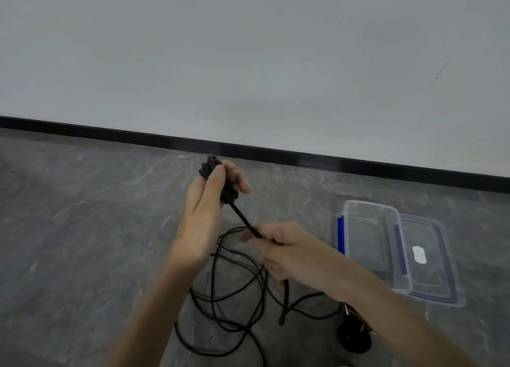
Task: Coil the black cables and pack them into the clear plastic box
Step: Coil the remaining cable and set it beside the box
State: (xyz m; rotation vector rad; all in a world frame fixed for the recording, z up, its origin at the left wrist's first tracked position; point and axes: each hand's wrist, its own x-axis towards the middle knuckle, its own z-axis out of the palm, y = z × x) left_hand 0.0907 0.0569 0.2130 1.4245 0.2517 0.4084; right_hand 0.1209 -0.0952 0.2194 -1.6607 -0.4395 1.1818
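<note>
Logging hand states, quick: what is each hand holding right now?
Left hand: closed, grips the coil of black cable.
Right hand: closed, pinches the cable strand running from it.

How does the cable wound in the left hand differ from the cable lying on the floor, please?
The coil is small and tightly wound; the loose cable sprawls in wide, tangled loops. The coil is gripped in the left hand, raised; the loose cable lies on the floor. Both are black.
</note>
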